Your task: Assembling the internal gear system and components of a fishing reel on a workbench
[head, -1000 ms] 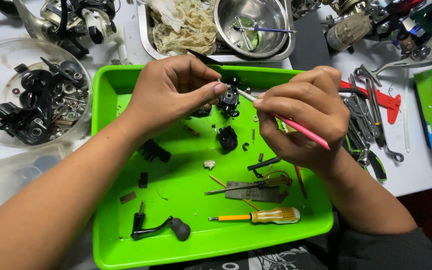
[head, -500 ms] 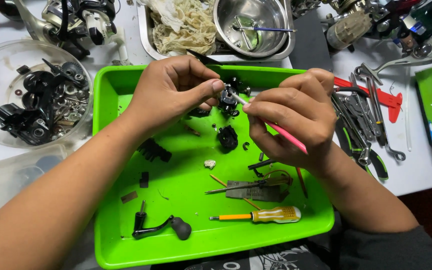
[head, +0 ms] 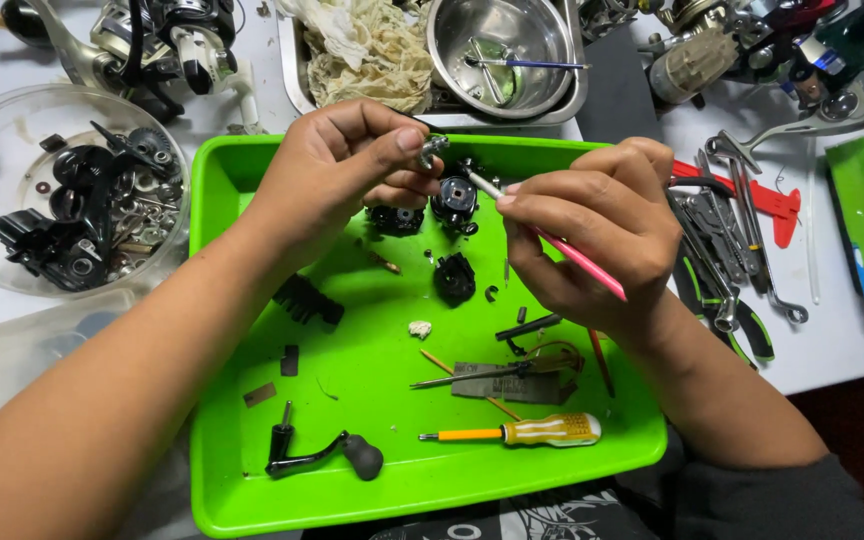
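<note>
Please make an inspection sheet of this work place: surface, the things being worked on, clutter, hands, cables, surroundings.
Surface: white table carrying a green tray.
Job's things: small metal part pinched in the left hand; pink brush held in the right hand, its tip near that part.
Clutter: in the tray, black round parts, a black crank handle, a yellow screwdriver.
Hands: both bare, both gripping, over the tray's far half.
Cables: nothing seen.
Surroundings: clear bowl of black parts to the left; steel bowl and crumpled rag beyond; pliers and wrenches to the right.
</note>
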